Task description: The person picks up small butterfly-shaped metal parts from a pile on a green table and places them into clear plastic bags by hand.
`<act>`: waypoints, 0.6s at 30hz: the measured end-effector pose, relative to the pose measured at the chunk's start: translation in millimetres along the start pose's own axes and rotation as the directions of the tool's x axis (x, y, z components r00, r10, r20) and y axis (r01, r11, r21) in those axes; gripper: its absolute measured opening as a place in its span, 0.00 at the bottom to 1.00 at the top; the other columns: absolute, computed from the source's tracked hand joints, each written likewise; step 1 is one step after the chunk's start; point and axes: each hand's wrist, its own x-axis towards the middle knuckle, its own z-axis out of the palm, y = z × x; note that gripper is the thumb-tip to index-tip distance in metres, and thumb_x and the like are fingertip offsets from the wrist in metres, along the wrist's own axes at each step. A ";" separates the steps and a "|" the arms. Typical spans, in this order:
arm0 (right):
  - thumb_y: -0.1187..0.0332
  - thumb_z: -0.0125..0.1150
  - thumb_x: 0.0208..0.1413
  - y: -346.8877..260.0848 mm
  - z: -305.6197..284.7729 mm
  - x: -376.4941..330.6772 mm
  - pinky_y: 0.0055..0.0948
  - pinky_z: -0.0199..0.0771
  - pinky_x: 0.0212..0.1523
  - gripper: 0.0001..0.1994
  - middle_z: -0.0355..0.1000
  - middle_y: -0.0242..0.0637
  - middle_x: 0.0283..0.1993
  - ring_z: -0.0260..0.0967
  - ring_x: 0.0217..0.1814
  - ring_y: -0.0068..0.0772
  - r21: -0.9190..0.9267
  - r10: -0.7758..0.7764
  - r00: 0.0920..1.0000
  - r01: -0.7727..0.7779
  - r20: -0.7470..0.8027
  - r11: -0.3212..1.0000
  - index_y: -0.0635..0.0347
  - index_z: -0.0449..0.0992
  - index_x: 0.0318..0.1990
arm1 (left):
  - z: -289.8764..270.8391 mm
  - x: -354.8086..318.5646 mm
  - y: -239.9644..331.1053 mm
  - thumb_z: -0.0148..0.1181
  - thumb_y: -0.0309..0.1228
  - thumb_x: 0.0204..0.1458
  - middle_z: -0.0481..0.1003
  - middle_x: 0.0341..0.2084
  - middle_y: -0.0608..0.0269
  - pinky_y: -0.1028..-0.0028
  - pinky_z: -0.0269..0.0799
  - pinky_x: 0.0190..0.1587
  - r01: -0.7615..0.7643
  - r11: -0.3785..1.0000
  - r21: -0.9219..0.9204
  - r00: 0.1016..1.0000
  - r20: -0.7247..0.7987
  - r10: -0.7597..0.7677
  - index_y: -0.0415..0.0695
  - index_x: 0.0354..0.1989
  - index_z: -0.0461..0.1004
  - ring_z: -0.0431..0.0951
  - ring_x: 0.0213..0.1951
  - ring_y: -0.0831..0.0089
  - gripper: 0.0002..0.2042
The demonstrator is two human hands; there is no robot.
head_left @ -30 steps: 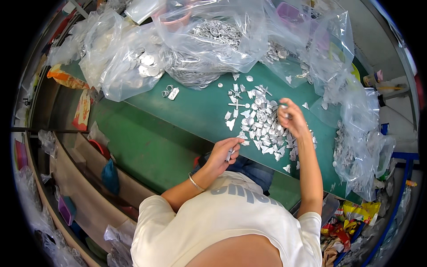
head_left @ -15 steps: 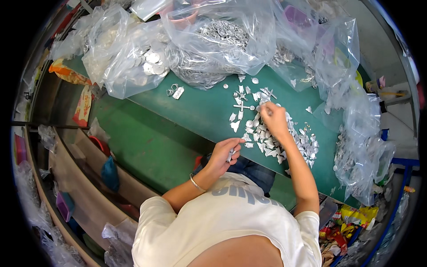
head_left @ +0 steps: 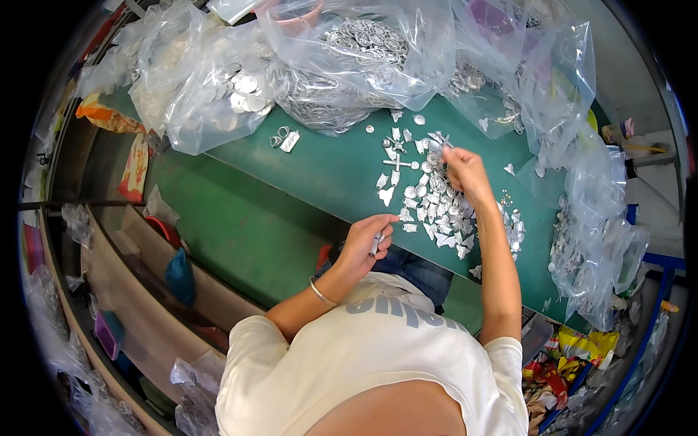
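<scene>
My left hand (head_left: 363,245) is half curled at the table's near edge. A small silver metal piece (head_left: 376,243) is held against its palm by the bent fingers, and the index finger reaches toward the loose parts. Over the far side of a pile of small silver metal parts (head_left: 443,207), my right hand (head_left: 467,174) has its fingertips pinched together. Right by those fingertips is a silver cross-shaped part (head_left: 439,139); whether they grip anything I cannot make out. Another silver cross (head_left: 397,163) lies left of the pile among several flat pieces.
Clear plastic bags of silver parts (head_left: 349,80) line the far side of the green table (head_left: 320,171). More bagged parts (head_left: 578,247) lie along its right side. Silver rings and a tag (head_left: 286,139) sit to the left. Wooden shelving (head_left: 189,291) stands at lower left.
My right hand has moved slightly right and its fingertips have come to the pile's far edge, uncovering parts in the middle. My left hand stays nearly in place, still holding its piece.
</scene>
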 end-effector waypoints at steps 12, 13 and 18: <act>0.66 0.59 0.48 25.5 -10.0 -61.4 0.35 0.69 0.25 0.08 0.73 0.39 0.25 0.71 0.25 0.42 -0.916 -0.436 0.898 0.131 -0.053 0.380 0.54 0.75 0.36 | 5.9 0.4 3.4 0.47 0.28 0.55 0.63 0.20 0.70 0.85 0.52 0.12 -0.048 0.996 0.075 0.998 -0.040 0.051 0.34 0.43 0.68 0.60 0.16 0.85 0.11; 0.67 0.59 0.48 25.7 -11.6 -65.5 0.35 0.69 0.25 0.08 0.73 0.39 0.25 0.71 0.25 0.41 -0.911 -0.425 0.896 0.061 -0.130 0.408 0.54 0.75 0.36 | 5.6 0.7 2.7 0.48 0.28 0.55 0.63 0.20 0.70 0.85 0.52 0.12 -0.051 0.994 0.093 0.997 -0.051 0.056 0.35 0.43 0.68 0.60 0.16 0.85 0.11; 0.65 0.62 0.44 13.7 13.9 -95.2 0.33 0.69 0.23 0.10 0.72 0.39 0.22 0.70 0.22 0.40 -0.815 -0.241 0.970 0.111 -0.036 0.569 0.54 0.76 0.36 | 7.2 2.1 -3.9 0.48 0.28 0.55 0.65 0.20 0.70 0.84 0.52 0.12 -0.158 0.928 0.337 0.985 -0.006 0.170 0.36 0.42 0.71 0.60 0.15 0.85 0.11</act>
